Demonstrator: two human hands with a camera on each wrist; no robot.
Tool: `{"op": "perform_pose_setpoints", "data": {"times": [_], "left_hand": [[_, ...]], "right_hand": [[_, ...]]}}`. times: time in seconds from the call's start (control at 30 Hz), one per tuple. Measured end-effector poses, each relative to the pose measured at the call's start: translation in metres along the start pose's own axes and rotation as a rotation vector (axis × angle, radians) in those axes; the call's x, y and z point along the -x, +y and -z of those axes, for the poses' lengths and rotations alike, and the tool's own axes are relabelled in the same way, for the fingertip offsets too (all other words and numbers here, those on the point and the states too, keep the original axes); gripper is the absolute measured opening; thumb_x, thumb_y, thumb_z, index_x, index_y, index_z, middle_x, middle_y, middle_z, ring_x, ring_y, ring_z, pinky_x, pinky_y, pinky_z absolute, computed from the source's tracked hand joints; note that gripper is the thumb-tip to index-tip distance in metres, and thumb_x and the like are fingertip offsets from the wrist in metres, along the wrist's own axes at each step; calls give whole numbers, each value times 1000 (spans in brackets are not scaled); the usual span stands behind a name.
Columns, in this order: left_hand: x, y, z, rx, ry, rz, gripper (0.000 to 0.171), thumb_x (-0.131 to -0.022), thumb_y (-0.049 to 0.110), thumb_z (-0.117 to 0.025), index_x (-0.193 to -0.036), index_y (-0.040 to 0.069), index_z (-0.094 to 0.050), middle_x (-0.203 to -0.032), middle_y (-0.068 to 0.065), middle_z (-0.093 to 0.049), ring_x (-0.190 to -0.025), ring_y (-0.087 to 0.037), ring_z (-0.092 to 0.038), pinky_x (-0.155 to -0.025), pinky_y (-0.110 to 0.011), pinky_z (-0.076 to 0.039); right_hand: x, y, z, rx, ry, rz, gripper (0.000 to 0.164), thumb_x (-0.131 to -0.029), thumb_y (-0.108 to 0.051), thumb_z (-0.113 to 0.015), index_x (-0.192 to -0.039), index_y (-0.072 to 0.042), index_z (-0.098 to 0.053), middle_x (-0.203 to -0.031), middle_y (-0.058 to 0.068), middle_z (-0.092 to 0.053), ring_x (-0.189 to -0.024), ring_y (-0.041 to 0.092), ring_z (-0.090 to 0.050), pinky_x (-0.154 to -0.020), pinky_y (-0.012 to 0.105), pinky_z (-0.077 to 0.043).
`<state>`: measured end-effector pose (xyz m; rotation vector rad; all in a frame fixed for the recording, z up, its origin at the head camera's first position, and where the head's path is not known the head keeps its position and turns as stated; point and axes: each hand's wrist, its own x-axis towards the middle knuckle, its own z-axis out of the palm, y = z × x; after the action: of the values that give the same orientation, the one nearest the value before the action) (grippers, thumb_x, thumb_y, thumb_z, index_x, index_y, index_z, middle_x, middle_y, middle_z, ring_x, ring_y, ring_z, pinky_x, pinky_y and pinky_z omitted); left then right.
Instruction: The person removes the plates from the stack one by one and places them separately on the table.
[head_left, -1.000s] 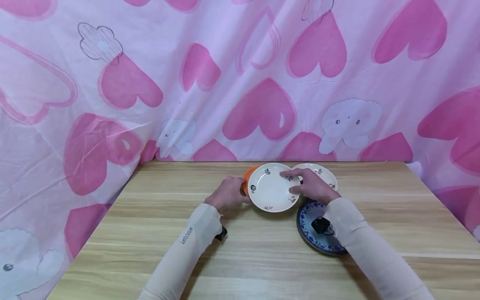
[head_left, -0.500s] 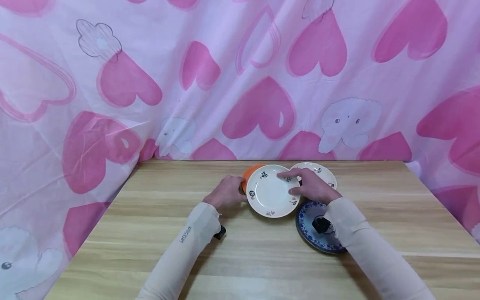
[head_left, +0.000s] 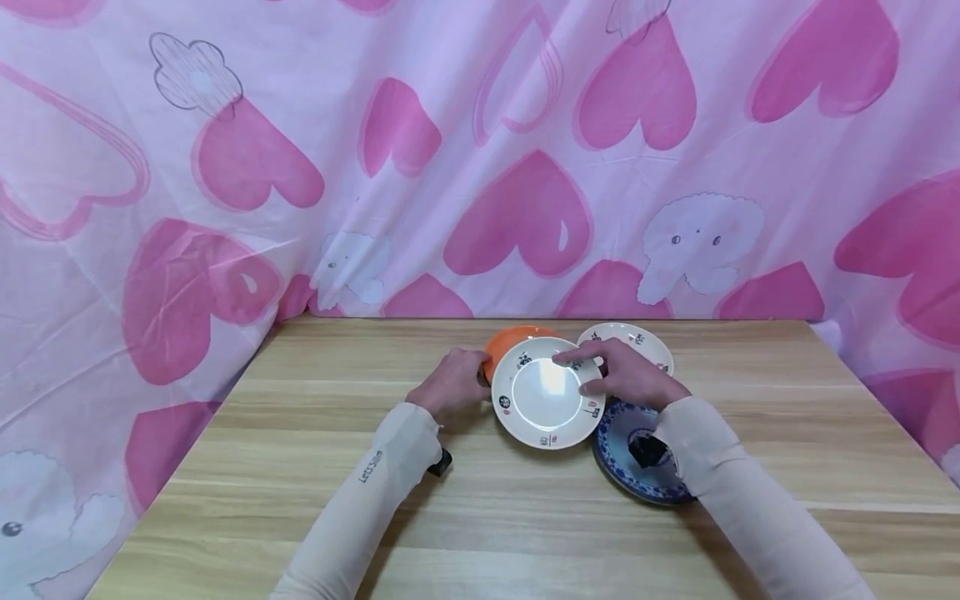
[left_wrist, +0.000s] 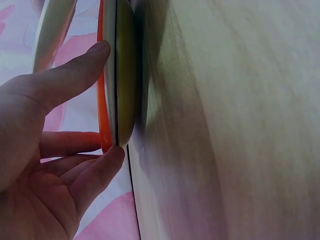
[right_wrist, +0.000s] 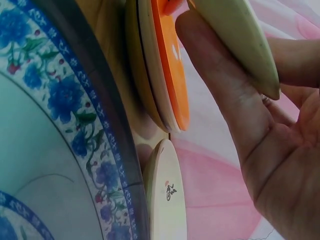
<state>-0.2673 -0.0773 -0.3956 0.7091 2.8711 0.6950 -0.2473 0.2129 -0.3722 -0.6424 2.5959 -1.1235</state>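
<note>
My right hand (head_left: 636,372) pinches the rim of a white plate (head_left: 536,417) with small dark motifs, thumb on one face and fingers on the other. That plate is held above the table and covers part of a stack topped by an orange plate (head_left: 506,342). At the stack's left edge, my left hand (head_left: 453,382) grips the rims with thumb and fingers. Its thumb and fingertips touch the orange rim (left_wrist: 102,120) and the pale plates under it in the left wrist view. In the right wrist view the held plate (right_wrist: 240,40) is apart from the orange-topped stack (right_wrist: 160,75).
A second white plate (head_left: 647,343) lies at the back right. In front of it a blue-and-white flowered plate (head_left: 618,462) sits partly beneath my right wrist. Wooden tabletop (head_left: 480,525) stretches toward me, and a pink heart-patterned cloth (head_left: 517,217) hangs behind its far edge.
The white plate in my right hand has moved slightly toward me and tilted, uncovering more of the orange plate. My left hand has stayed nearly still at the stack's edge.
</note>
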Motion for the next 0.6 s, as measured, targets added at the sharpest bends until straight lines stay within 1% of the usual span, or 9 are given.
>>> {"op": "perform_pose_setpoints", "data": {"times": [0.13, 0.2, 0.3, 0.43, 0.53, 0.6], "left_hand": [[0, 1, 1, 16, -15, 16, 19, -84, 15, -78, -98, 10, -66, -78, 0, -60, -74, -15, -53, -66, -24, -45], [0, 2, 1, 26, -21, 21, 21, -84, 15, -79, -100, 10, -66, -80, 0, -61, -76, -15, -54, -68, -24, -46], [1, 3, 1, 31, -26, 25, 25, -84, 17, -81, -103, 9, -67, -82, 0, -63, -77, -15, -55, -70, -25, -47], [1, 3, 1, 2, -25, 26, 27, -84, 18, -80, -106, 8, -67, -84, 0, -63, -78, -15, -55, -71, -25, -47], [0, 3, 1, -14, -29, 27, 28, -86, 19, -79, -109, 7, -67, -84, 1, -63, -78, -15, -56, -71, -24, -47], [0, 3, 2, -16, -32, 28, 28, -86, 18, -78, -109, 7, -67, -84, 0, -63, -78, -15, -56, -71, -24, -47]], "right_hand": [[2, -1, 0, -37, -31, 7, 55, -83, 2, -74, -134, -16, -66, -126, 15, -61, -74, 21, -50, -63, 25, -52], [2, -1, 0, -45, -39, 17, 55, -83, 3, -74, -134, -15, -66, -127, 16, -61, -77, 21, -51, -64, 25, -53], [3, -1, -1, -45, -52, 22, 55, -82, 4, -73, -133, -16, -66, -130, 16, -61, -75, 21, -50, -63, 25, -53], [4, -2, 0, -21, -66, 33, 56, -83, 3, -74, -134, -17, -66, -131, 15, -61, -75, 20, -48, -62, 25, -51], [4, -2, -1, -28, -76, 40, 55, -83, 5, -73, -133, -17, -67, -131, 16, -61, -83, 21, -53, -66, 26, -55], [4, -2, -2, -36, -84, 41, 56, -82, 6, -73, -132, -18, -67, -132, 15, -61, -93, 23, -55, -70, 26, -57]]}}
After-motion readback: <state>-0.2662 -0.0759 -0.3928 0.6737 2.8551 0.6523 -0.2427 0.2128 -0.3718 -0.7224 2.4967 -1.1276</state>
